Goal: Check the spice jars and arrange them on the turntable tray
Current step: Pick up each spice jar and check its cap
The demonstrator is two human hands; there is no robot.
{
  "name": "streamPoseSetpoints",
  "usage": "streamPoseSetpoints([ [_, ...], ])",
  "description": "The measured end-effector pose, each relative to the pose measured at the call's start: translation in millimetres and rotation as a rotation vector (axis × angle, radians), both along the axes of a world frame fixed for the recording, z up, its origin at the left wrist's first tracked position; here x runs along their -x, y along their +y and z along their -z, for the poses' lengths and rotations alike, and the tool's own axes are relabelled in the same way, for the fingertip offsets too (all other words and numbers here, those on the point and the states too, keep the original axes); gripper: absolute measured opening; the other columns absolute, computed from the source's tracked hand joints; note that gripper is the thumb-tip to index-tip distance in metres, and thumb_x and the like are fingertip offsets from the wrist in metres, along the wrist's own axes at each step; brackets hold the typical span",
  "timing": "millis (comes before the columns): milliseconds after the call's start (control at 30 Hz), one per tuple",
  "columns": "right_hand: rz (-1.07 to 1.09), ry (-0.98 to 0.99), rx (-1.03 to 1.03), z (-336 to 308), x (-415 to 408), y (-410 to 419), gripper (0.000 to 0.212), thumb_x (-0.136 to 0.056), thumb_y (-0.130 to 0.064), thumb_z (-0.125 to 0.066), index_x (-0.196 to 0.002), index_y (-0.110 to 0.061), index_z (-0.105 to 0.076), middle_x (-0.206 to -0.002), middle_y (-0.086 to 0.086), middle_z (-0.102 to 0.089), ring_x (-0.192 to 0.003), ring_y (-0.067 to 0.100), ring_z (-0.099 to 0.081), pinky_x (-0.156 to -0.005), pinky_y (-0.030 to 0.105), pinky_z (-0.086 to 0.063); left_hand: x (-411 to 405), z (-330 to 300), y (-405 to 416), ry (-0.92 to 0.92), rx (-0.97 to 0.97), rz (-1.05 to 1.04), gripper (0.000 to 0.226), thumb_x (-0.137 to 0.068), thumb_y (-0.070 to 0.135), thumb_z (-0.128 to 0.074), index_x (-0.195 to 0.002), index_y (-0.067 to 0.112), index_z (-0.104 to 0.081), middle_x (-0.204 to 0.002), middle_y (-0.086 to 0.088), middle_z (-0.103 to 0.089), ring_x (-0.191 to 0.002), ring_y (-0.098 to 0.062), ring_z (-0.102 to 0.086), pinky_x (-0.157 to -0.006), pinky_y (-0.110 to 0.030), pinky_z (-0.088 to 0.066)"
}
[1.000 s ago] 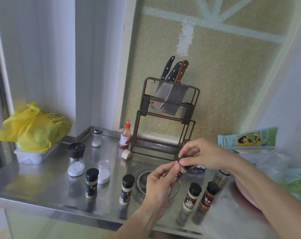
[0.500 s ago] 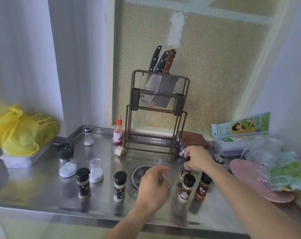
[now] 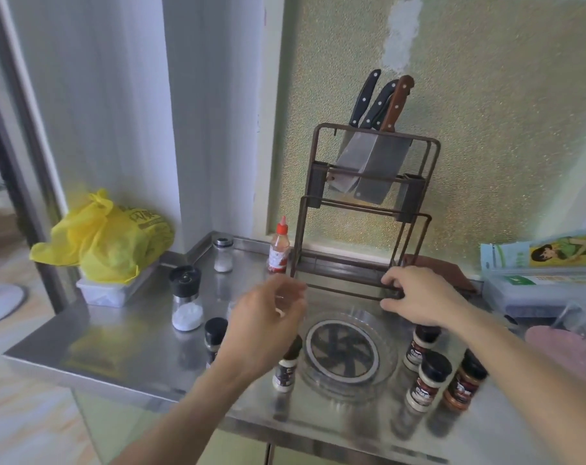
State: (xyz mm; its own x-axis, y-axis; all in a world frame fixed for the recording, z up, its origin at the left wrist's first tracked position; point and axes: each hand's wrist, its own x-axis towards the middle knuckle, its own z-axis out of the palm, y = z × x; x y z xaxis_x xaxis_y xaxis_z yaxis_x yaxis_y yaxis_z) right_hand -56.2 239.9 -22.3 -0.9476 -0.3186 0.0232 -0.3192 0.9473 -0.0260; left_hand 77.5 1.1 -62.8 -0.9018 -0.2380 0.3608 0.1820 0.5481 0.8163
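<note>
No jars stand on the tray (image 3: 390, 355) yet, so arranging looks wholly undone. It is clear, round, dark-hubbed, near centre on the counter (image 3: 124, 344). Three jars (image 3: 429, 380) wait right of it and two (image 3: 286, 369) left, upright, black-capped. Left hand (image 3: 264, 327) hovers loosely curled, holding nothing; right hand (image 3: 419, 297) curls at the tray's far rim, grasp unclear.
</note>
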Motion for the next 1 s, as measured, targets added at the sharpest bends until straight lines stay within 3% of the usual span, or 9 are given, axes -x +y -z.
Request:
streamPoseSetpoints([
  [100,-0.182,0.007,0.015,-0.4,-1.2,-55.9,0.052,-0.092,-0.046,-0.068,-0.138,-0.024,-0.057,-0.138,-0.001,-0.061,-0.124,0.021,-0.06,-0.101,0.038,-0.05,24.5,-4.8,-41.2,-0.096,0.244,-0.14,0.027,-0.09,0.04,-0.068,-0.115,0.031,-0.066,-0.106,0.015,-0.071,-0.093,-0.008,-0.067,-0.085,-0.034,-0.057],
  [233,-0.313,0.065,-0.088,32.8,24.6,-129.0,0.047,-0.092,-0.042,-0.065,-0.13,-0.018,-0.055,-0.126,0.006,-0.06,-0.111,0.029,-0.062,-0.085,0.04,-0.053,64.3,9.1,-76.1,-0.47,0.654,-0.127,0.06,-0.085,0.063,-0.063,-0.137,0.035,-0.055,-0.135,0.004,-0.061,-0.121,-0.02,-0.06,-0.096,-0.04,-0.053],
  [367,-0.361,0.069,-0.16,79.9,62.6,-181.6,0.047,-0.096,-0.032,-0.06,-0.138,-0.014,-0.048,-0.133,0.016,-0.056,-0.112,0.038,-0.063,-0.087,0.047,-0.054,93.1,28.1,-89.8,-0.681,0.766,-0.003,0.082,-0.074,0.071,-0.07,-0.144,0.035,-0.047,-0.14,0.006,-0.059,-0.128,-0.021,-0.056,-0.097,-0.04,-0.049],
  [533,-0.327,0.059,-0.255,113.0,102.4,-211.4,0.059,-0.096,-0.015,-0.051,-0.151,-0.012,-0.033,-0.147,0.023,-0.042,-0.118,0.045,-0.059,-0.091,0.047,-0.05,117.1,44.7,-98.3,-0.754,0.812,0.033,0.075,-0.066,0.061,-0.082,-0.13,0.031,-0.059,-0.126,0.003,-0.065,-0.115,-0.025,-0.063,-0.089,-0.037,-0.053],
  [733,-0.358,0.12,-0.28,134.8,112.4,-215.9,0.057,-0.094,-0.012,-0.057,-0.149,-0.011,-0.041,-0.133,0.016,-0.058,-0.111,0.038,-0.065,-0.087,0.042,-0.052,124.5,59.0,-97.8,-0.768,0.883,0.013,0.056,-0.068,0.035,-0.087,-0.116,0.016,-0.064,-0.112,-0.006,-0.069,-0.101,-0.03,-0.069,-0.075,-0.036,-0.055],
  [833,-0.368,0.067,-0.106,126.3,105.0,-215.4,0.048,-0.088,-0.007,-0.059,-0.135,-0.011,-0.049,-0.124,0.014,-0.063,-0.109,0.039,-0.064,-0.082,0.043,-0.053,127.3,60.4,-100.9,-0.732,0.841,-0.004,0.057,-0.068,0.033,-0.088,-0.116,0.014,-0.063,-0.111,-0.007,-0.069,-0.101,-0.031,-0.068,-0.077,-0.036,-0.056],
  [933,-0.299,-0.049,0.192,101.2,94.4,-208.0,0.035,-0.083,-0.011,-0.06,-0.117,-0.012,-0.049,-0.109,0.013,-0.065,-0.099,0.037,-0.067,-0.071,0.038,-0.049,125.6,52.9,-102.3,-0.643,0.703,-0.062,0.067,-0.065,0.04,-0.09,-0.118,0.014,-0.058,-0.113,-0.004,-0.067,-0.102,-0.028,-0.065,-0.079,-0.035,-0.054],
  [1000,-0.267,-0.11,0.337,80.8,86.4,-194.5,0.043,-0.081,-0.023,-0.071,-0.12,-0.019,-0.052,-0.11,0.004,-0.065,-0.1,0.027,-0.066,-0.073,0.033,-0.045,120.9,44.1,-100.1,-0.57,0.582,-0.101,0.072,-0.063,0.041,-0.09,-0.12,0.013,-0.057,-0.113,-0.001,-0.065,-0.104,-0.025,-0.062,-0.084,-0.034,-0.053],
])
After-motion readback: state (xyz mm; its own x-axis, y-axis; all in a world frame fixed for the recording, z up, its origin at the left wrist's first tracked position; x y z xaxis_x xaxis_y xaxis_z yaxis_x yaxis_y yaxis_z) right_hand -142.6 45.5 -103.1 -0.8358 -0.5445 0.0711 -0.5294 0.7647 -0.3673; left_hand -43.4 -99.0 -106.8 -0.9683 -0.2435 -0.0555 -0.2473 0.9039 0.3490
